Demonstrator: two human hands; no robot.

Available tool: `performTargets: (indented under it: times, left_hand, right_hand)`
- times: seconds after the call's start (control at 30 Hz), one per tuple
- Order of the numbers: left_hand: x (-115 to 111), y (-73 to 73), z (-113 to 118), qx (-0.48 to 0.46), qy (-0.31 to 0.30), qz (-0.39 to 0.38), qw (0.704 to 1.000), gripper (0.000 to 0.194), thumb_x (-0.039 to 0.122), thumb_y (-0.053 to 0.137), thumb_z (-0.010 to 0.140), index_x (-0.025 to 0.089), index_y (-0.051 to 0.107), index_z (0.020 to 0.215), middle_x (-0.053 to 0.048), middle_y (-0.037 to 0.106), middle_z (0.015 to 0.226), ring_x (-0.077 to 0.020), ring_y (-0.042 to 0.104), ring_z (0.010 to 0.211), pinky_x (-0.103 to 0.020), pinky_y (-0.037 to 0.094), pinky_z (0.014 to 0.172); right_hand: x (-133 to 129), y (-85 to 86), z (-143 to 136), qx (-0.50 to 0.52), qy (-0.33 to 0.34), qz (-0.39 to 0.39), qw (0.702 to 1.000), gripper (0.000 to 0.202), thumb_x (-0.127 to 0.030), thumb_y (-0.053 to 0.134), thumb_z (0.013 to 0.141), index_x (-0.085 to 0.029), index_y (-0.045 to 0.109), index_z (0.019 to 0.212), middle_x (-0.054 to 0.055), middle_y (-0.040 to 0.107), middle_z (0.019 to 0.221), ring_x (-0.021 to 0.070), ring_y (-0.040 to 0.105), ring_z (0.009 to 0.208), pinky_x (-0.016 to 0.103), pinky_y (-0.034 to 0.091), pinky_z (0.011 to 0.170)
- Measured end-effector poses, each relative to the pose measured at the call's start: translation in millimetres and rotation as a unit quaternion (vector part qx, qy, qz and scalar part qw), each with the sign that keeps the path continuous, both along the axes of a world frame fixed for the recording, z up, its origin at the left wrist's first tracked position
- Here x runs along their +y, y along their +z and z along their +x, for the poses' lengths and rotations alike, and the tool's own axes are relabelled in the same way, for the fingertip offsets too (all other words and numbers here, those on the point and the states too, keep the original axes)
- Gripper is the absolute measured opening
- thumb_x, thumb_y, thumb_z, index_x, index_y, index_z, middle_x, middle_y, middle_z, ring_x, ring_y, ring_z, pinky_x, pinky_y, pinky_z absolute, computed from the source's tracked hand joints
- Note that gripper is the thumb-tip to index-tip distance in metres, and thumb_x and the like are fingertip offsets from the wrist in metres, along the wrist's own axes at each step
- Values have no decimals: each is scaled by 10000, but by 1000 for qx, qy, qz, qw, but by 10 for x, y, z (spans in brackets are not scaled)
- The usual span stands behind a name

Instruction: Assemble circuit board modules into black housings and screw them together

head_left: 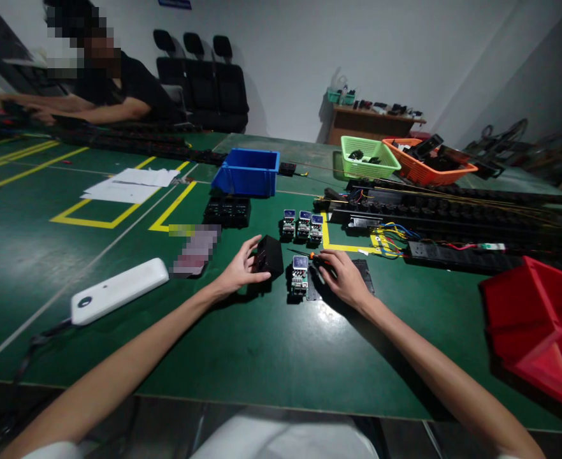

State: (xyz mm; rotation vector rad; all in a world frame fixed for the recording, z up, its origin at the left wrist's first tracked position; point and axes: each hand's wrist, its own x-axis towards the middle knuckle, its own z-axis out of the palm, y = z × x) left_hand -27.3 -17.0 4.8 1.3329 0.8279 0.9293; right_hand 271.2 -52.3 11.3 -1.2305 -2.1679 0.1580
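Note:
My left hand [239,269] grips a small black box-shaped housing [270,254] by its left side, fingers behind and thumb in front. In my right hand [341,275] is a screwdriver with an orange-and-black handle [315,257], its thin shaft pointing left. Just below that shaft, a small circuit module with a screen [299,275] stands on the table between my hands. A flat dark plate [364,273] lies partly under my right hand. Behind them, three similar circuit modules [304,225] stand in a row.
A blue bin [247,172] stands behind black housings [227,211]. Green [367,158] and orange baskets [429,167] sit at the back right, near long black wired strips [415,213]. A red bin [524,325] is at right, a white device [118,291] at left. Another person [132,95] works far left.

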Motion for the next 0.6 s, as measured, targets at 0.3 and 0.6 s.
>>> performTargets:
  times: [0.3, 0.6]
  left_hand:
    - [-39, -21, 142, -106, -21, -59, 992, 900, 216, 823, 594, 266, 394, 1383, -106, 318, 1512, -320, 364, 1375, -467, 309, 1145]
    - [-201, 87, 287, -156, -20, -155, 975, 792, 172, 792, 616, 264, 448, 1323, -97, 459, 1420, -272, 542, 1226, -382, 454, 1029]
  right_hand:
    - [-139, 93, -242, 64, 115, -99, 986, 1000, -445, 790, 667, -216, 242, 1471, 146, 355, 1494, 304, 352, 1376, 494, 314, 1130]
    - [-62, -48, -334, 121, 83, -162, 976, 1042, -371, 828, 575, -213, 262, 1435, 143, 465, 1376, 309, 477, 1264, 486, 395, 1053]
